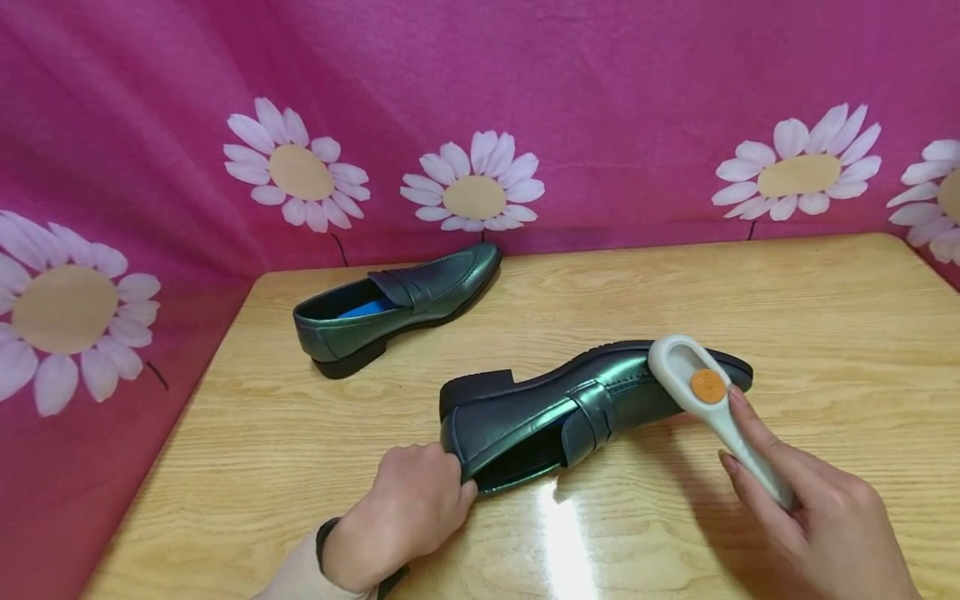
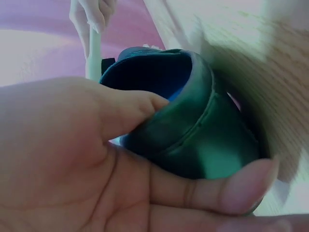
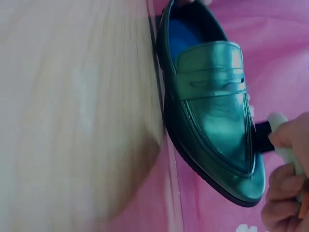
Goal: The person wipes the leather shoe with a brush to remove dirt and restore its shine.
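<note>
A dark green loafer [image 1: 510,429] lies tipped on its side, its sole facing away and its toe to the right. My left hand [image 1: 408,504] grips it at the heel end; in the left wrist view the thumb [image 2: 135,108] goes inside the opening while the fingers lie along the outside. In my right hand [image 1: 832,517] is a white-handled shoe brush [image 1: 678,367] with an orange round button. Its dark bristles [image 3: 262,137] meet the side of the loafer near the toe in the right wrist view; from the head they are hidden.
The matching loafer [image 1: 420,296] stands upright on its sole at the back left of the wooden table [image 1: 300,467], with a blue insole showing. Behind and to the left hangs a pink cloth [image 1: 615,108] printed with white daisies.
</note>
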`<action>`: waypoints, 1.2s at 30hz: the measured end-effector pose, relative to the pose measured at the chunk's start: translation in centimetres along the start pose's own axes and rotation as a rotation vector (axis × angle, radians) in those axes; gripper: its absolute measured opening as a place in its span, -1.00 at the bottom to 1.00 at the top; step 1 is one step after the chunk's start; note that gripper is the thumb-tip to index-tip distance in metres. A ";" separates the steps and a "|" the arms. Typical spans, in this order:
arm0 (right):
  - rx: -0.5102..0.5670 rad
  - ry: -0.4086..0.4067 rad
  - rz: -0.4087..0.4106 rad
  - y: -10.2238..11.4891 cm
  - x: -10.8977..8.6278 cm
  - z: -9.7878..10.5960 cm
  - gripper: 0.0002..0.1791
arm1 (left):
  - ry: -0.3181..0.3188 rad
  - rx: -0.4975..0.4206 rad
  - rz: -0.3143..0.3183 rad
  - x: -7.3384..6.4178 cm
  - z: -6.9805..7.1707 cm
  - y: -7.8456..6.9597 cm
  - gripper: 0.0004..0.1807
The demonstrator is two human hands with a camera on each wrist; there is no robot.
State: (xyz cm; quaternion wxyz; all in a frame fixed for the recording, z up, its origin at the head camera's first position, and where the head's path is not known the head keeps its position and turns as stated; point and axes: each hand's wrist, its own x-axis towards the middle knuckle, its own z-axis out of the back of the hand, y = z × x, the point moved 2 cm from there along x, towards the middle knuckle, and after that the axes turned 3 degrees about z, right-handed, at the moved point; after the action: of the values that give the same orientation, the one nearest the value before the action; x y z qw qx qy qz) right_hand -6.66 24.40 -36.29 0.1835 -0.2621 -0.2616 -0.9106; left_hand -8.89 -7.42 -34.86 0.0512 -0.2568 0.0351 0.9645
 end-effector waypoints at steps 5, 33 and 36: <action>0.019 0.084 0.024 0.2 -0.3 -0.4 -0.07 | -0.007 -0.002 0.000 0.0 -0.1 0.0 -0.57; 0.046 0.167 0.093 1.1 -0.4 -0.8 -0.07 | -0.002 0.099 0.024 0.2 -1.5 -0.4 -0.52; 0.035 0.120 0.033 0.8 -0.3 -0.5 -0.09 | 0.000 0.103 0.023 0.2 -1.4 -0.4 -0.51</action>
State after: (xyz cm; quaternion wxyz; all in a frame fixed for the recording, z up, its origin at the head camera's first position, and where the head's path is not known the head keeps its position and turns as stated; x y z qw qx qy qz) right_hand -6.27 23.50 -36.53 0.2184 -0.2081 -0.2616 -0.9168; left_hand -8.32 -7.10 -36.22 0.0535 -0.2534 0.0876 0.9619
